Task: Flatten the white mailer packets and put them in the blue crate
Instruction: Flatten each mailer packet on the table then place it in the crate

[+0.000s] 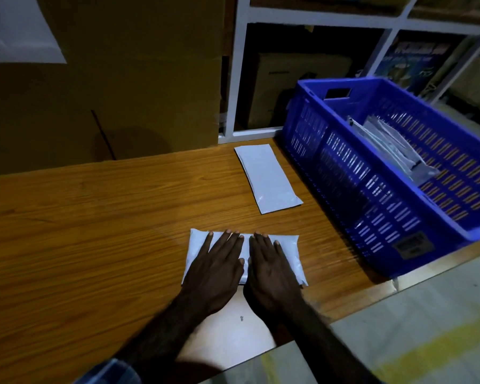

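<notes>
A puffy white mailer packet [288,246] lies near the front edge of the wooden table [94,231]. My left hand [215,268] and my right hand [270,268] press flat on it side by side, fingers straight. A second white mailer [268,178] lies flat further back, untouched. The blue crate [358,189] stands at the right on the table, with several grey-white packets [394,151] leaning inside it.
A large cardboard box [108,79] stands at the back left of the table. A white shelf frame [239,79] with boxes is behind the crate. The table's front edge runs diagonally at lower right, with floor [427,328] beyond.
</notes>
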A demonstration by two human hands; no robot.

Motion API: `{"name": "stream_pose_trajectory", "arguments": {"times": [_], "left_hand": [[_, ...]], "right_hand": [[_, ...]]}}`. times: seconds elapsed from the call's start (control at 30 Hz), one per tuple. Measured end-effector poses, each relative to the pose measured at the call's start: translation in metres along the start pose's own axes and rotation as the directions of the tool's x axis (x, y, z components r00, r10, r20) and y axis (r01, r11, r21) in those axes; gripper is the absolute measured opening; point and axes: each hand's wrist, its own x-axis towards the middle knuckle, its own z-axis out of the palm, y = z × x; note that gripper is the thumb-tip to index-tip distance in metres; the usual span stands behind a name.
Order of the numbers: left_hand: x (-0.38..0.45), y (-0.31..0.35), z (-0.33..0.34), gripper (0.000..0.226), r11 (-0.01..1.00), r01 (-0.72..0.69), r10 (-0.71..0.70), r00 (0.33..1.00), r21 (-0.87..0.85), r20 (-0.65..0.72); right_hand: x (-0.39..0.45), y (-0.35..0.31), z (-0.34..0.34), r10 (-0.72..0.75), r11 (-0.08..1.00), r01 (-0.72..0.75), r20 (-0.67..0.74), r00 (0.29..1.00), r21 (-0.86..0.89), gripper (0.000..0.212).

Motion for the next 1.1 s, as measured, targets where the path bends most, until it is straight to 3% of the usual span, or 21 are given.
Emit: {"name": "stream_pose_trajectory", "arguments": {"times": [0.27,0.47,0.57,0.67,0.8,1.1], "left_hand": [[0.000,0.000,0.002,0.053,1.000,0.002,-0.002,1.000,0.007,0.012],[0.005,0.002,0.002,0.054,0.998,0.018,-0.018,1.000,0.055,0.011],[0.013,0.012,-0.002,0.053,0.997,-0.008,0.009,1.000,0.079,-0.015],[0.019,0.026,-0.001,0.051,0.998,-0.030,0.031,0.999,0.049,-0.020],[0.021,0.034,0.006,0.052,1.000,-0.015,0.015,1.000,0.023,0.010],[0.020,0.032,0.016,0.053,0.999,-0.030,0.030,0.999,0.019,0.020]], "right_hand": [[-0.003,0.002,0.007,0.001,0.999,0.000,-0.023,1.000,0.039,0.067],[0.003,0.007,-0.006,0.020,0.993,-0.025,0.044,0.999,0.117,0.067],[0.009,0.021,-0.023,0.046,0.998,-0.046,-0.004,0.999,0.036,0.052],[0.011,0.034,-0.030,0.094,0.994,-0.091,0.040,0.995,-0.054,0.071],[-0.004,0.040,-0.010,0.109,0.994,-0.109,0.037,0.993,-0.002,0.071],[-0.014,0.037,0.004,0.060,0.998,-0.058,-0.181,0.982,0.016,0.051]]}}
